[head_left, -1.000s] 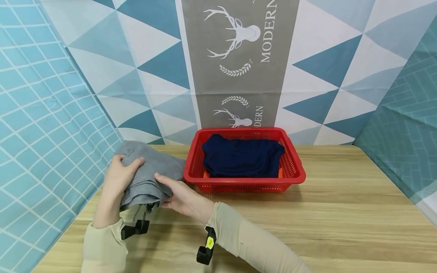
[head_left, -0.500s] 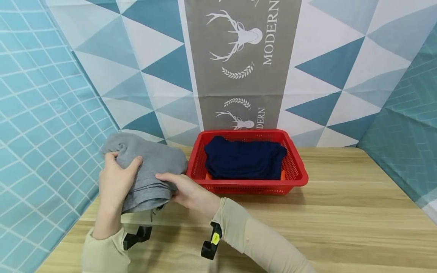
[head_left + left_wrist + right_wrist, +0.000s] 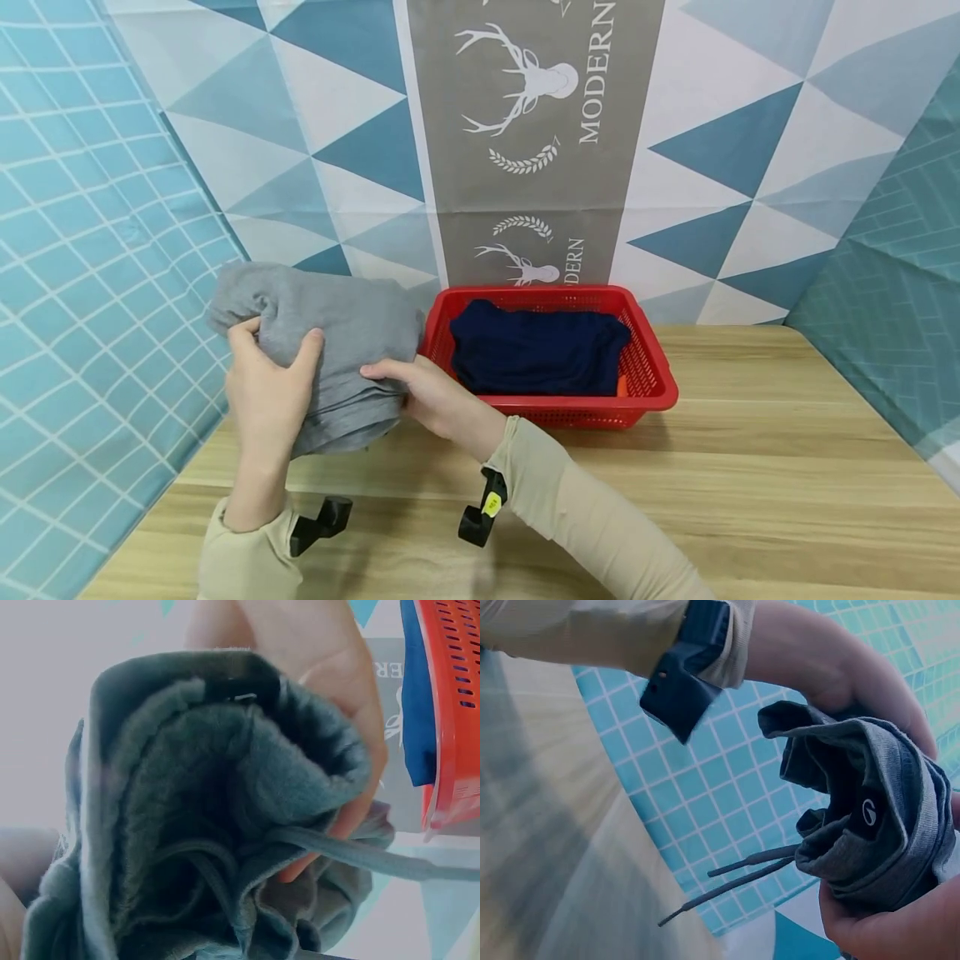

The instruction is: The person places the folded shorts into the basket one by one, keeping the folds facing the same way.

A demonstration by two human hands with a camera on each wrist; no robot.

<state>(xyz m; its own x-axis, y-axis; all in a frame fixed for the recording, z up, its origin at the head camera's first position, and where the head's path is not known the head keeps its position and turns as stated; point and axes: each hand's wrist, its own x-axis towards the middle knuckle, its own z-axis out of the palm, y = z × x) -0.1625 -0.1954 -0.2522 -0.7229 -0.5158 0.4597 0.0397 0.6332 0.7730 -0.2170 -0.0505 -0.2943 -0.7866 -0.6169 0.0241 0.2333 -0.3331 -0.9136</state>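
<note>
Both hands hold a folded grey garment (image 3: 352, 321) with a drawstring, lifted over the left part of the table. My left hand (image 3: 266, 396) grips its left side, thumb and fingers pressing into the cloth. On the lower right side, my right hand (image 3: 442, 404) pinches the folded layers, thumb on top and fingers hidden beneath. A drawstring cord (image 3: 375, 862) hangs from the garment's open edge in the left wrist view. The right wrist view shows a dark label (image 3: 868, 812) inside that edge, with two cord ends dangling.
A red perforated basket (image 3: 570, 402) stands on the wooden table (image 3: 750, 467), right of the garment. Inside lies a folded navy cloth (image 3: 540, 350), with a bit of orange (image 3: 622, 386) showing beneath. A blue tiled-pattern wall (image 3: 97, 292) borders the left side.
Both hands have lifted the grey garment higher and then moved slightly right. Its right end now overlaps the basket's left rim in the head view. The basket and navy cloth stay in place.
</note>
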